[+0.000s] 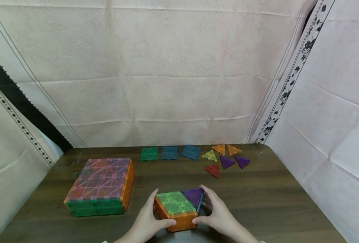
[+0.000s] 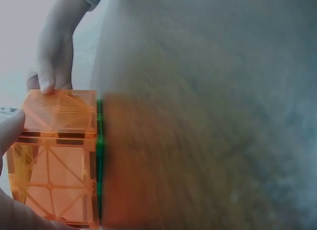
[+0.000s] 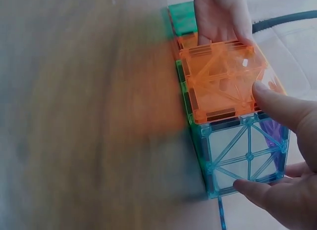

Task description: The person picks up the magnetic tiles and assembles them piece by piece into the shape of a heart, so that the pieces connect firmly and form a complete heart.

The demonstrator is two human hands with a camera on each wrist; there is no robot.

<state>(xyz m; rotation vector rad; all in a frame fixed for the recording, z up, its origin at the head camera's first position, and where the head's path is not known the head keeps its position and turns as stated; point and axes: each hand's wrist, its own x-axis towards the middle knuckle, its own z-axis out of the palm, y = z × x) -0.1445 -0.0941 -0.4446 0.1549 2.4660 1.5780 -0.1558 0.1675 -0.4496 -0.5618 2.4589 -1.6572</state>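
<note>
Between my two hands sits a small box of see-through magnetic tiles, with an orange front tile, a light green top tile and a purple triangle at its top right. My left hand grips its left side, thumb on the front and fingers toward the back. On the other side, my right hand holds it, thumb at the front right corner and a fingertip at the far top corner. In the right wrist view, fingers lie along a blue side tile. An orange side tile shows in the left wrist view.
A larger tile box with a pinkish top stands on the left of the dark wooden table. Along the back lie a green square, two blue squares and several loose triangles. Pale cloth hangs behind.
</note>
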